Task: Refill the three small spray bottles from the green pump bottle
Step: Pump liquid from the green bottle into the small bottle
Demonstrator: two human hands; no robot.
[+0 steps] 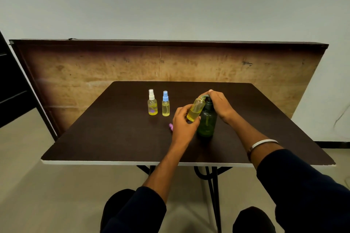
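The person is sitting at a dark bench [113,138] and is filling the last of three little spray bottles. The left hand [184,123] is wrapping its fingers and thumb round an open spray bottle [196,108], so that grip is closed on it, and is tipping the bottle so its mouth is sitting up under the spout of the green pump bottle [207,121]. The right hand [219,104] is resting on top of the pump head with its fingers bent over it, so its grip is curled on the pump. The green pump bottle is standing on the bench near the middle right, touching the tilted bottle. Yellow liquid is filling about the lower half of the tilted bottle, so I think there is more to add. To do this well, the person should be pressing slowly and keeping the mouth right under the spout, or drops may be landing on the bench. Holding the small bottle less tilted as it fills would help too. A small purple cap [171,126] is lying on the bench just left of the left hand, likely waiting to go back on. Farther back, a white-capped spray bottle [152,103] and a blue-capped spray bottle [165,104] are standing side by side, both closed and holding yellow liquid.
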